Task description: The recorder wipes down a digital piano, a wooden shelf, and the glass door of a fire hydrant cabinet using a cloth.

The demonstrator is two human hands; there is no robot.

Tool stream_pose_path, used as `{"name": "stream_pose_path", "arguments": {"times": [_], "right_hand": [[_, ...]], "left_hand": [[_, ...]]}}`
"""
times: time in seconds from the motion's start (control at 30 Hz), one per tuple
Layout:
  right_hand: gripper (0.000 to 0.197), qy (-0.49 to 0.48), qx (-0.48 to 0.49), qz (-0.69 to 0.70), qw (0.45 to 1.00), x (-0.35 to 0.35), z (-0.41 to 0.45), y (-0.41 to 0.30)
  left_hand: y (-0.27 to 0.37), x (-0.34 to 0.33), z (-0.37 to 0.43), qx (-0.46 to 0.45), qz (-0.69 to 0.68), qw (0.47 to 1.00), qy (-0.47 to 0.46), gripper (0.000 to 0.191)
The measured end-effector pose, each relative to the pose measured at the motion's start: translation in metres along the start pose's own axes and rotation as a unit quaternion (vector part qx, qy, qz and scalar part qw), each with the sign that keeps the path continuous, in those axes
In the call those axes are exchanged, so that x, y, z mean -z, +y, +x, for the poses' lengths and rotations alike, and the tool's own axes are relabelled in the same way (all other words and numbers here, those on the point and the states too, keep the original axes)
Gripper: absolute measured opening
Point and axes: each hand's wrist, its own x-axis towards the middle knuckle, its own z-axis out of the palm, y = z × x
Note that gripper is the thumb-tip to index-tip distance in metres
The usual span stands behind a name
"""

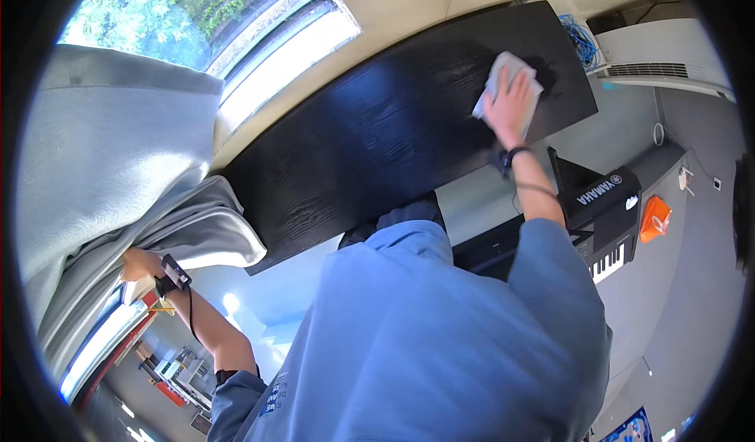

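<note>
My right hand [508, 103] lies flat on a folded white cloth [501, 64], fingers spread, pressing it against a black wood-grain tabletop [365, 117]. Beside the cloth, towards the right end of the top, is a darker patch [550, 75] that looks wet. At the far left, my left hand [140, 265] clasps a bunched fold of a grey curtain [206, 224]; its fingertips are partly hidden in the fabric. The gathered curtain hangs against the left end of the black top.
A window [236, 17] opens beyond the left part of the tabletop. On the right are a white air conditioner [655, 52], coiled blue cables [581, 41], a black Yamaha keyboard [607, 206] and an orange bag [655, 219]. A small device [176, 271] is strapped to my left wrist.
</note>
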Motion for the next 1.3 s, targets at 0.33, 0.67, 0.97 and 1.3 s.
{"name": "stream_pose_path", "arguments": {"times": [0.33, 0.67, 0.97, 1.3], "right_hand": [[0.072, -0.104, 0.335, 0.293, 0.890, 0.018, -0.110, -0.218], [0.071, -0.054, 0.272, 0.230, 0.933, 0.012, -0.013, -0.196], [0.068, 0.049, 0.122, 0.139, 0.982, -0.019, 0.113, -0.035], [0.065, 0.084, -0.102, 0.054, 0.990, -0.037, 0.163, 0.119]], "left_hand": [[-0.025, -0.014, 0.038, 0.038, -0.102, 0.991, -0.075, 0.051], [-0.046, -0.008, 0.090, 0.042, -0.096, 0.994, -0.036, 0.041], [-0.050, -0.003, 0.091, -0.017, -0.058, 0.998, -0.036, 0.035], [-0.038, 0.002, 0.094, 0.006, -0.057, 0.997, -0.047, 0.043]]}}
